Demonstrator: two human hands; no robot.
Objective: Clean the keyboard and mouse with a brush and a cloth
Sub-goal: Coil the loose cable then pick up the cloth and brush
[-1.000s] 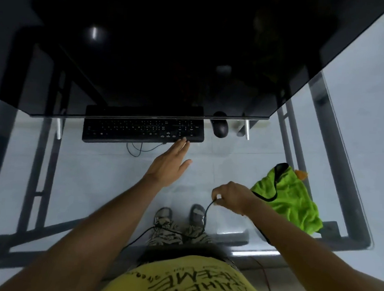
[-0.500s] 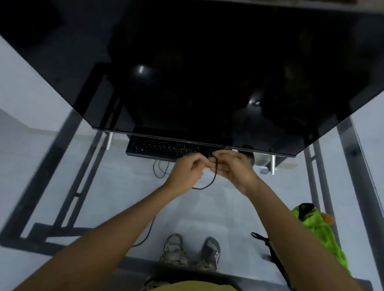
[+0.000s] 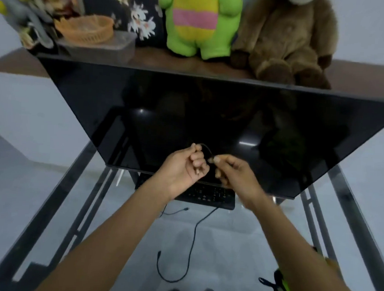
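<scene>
Both hands (image 3: 210, 169) higher, cable (image 3: 206, 149) pinched

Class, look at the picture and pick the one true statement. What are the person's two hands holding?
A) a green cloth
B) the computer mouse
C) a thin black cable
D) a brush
C: the left hand and the right hand each pinch the thin black cable, which arcs between them in front of the dark monitor, above the keyboard.
</scene>
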